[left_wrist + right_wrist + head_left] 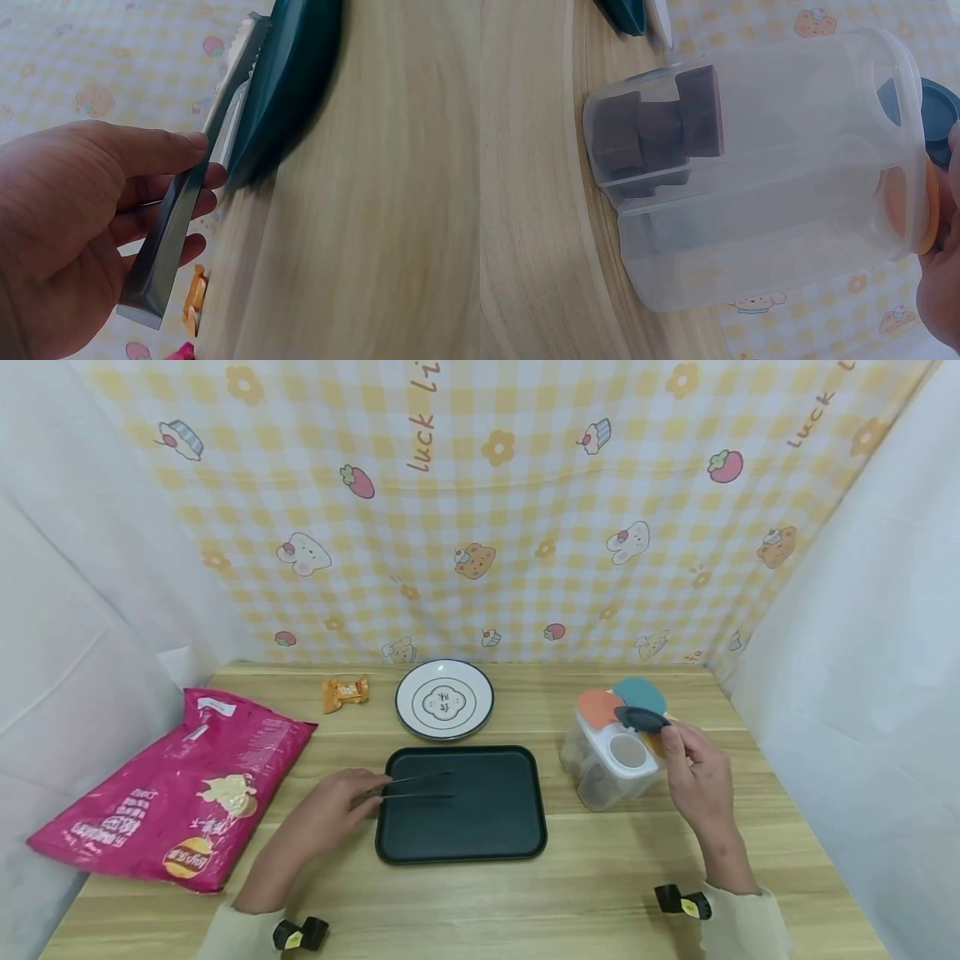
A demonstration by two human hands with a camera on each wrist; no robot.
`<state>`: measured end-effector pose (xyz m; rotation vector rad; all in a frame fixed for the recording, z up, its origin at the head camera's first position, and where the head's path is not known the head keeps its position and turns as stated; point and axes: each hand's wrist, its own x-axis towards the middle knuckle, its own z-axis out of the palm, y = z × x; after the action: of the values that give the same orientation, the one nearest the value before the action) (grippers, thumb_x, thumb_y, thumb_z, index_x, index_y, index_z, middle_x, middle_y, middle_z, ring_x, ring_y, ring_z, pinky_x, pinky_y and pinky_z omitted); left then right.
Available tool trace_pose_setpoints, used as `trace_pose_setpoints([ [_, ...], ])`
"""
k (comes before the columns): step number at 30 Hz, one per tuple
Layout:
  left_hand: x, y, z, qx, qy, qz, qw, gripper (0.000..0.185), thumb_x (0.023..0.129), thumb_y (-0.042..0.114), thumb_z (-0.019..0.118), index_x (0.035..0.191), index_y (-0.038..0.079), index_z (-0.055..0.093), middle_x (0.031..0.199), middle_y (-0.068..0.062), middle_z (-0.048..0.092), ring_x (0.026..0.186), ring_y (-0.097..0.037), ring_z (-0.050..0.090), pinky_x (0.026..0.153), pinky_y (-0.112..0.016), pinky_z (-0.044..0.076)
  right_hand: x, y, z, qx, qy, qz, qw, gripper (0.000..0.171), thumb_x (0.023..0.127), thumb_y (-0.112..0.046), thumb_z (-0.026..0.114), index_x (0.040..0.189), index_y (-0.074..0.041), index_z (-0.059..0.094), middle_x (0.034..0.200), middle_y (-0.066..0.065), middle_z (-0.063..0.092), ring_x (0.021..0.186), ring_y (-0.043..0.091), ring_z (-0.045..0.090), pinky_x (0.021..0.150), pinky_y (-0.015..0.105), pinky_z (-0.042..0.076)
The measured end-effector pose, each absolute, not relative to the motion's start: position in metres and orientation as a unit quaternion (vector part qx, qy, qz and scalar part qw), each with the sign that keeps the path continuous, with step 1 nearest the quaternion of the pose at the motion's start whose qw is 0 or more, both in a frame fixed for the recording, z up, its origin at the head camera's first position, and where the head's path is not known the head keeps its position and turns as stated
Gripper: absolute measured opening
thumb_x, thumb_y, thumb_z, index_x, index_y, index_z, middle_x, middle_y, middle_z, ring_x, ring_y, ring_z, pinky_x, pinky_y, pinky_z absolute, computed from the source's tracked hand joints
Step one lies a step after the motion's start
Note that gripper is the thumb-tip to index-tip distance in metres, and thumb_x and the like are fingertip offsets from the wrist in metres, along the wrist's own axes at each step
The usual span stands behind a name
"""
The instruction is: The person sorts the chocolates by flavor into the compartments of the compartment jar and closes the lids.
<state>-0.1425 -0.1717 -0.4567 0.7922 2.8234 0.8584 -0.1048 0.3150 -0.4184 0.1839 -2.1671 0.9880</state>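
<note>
My left hand (358, 793) grips a pair of metal tongs (416, 785) by the handle end, with the tips lying over the left part of the black tray (480, 839). In the left wrist view the fingers (169, 154) curl round the tongs (180, 225) beside the tray's rim (289, 90). My right hand (667, 737) pinches the dark blue flip lid (641, 720) of a clear plastic compartment container (600, 781). That lid is raised. The right wrist view shows brown cubes (656, 131) in one compartment of the container (780, 225).
A white plate (444, 697) with a dark rim sits behind the tray. An orange snack packet (345, 692) lies to its left. A big pink chip bag (172, 785) covers the table's left side. The container also has orange (598, 706) and teal (641, 693) lids.
</note>
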Motion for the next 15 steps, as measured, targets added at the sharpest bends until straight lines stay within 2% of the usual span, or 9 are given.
trace_pose_setpoints([
  [6, -0.1464, -0.1775, -0.4612, 0.254, 0.927, 0.268, 0.059, 0.033, 0.094, 0.006, 0.075, 0.127, 0.004, 0.073, 0.113, -0.007, 0.073, 0.106, -0.028, 0.068, 0.090, -0.049, 0.055, -0.1050, 0.3153, -0.4187, 0.071, -0.844, 0.382, 0.369, 0.018, 0.102, 0.000, 0.060, 0.102, 0.009, 0.076, 0.108, 0.021, 0.073, 0.099, -0.011, 0.060, 0.079, 0.008, 0.044],
  [15, -0.1473, -0.1787, -0.4627, 0.238, 0.936, 0.249, 0.074, 0.034, 0.094, 0.008, 0.075, 0.128, 0.005, 0.072, 0.119, -0.009, 0.073, 0.111, -0.030, 0.068, 0.093, -0.050, 0.054, -0.1046, 0.3151, -0.4190, 0.065, -0.846, 0.388, 0.359, 0.019, 0.103, 0.001, 0.059, 0.103, 0.009, 0.076, 0.109, 0.021, 0.073, 0.100, -0.010, 0.060, 0.080, 0.008, 0.044],
])
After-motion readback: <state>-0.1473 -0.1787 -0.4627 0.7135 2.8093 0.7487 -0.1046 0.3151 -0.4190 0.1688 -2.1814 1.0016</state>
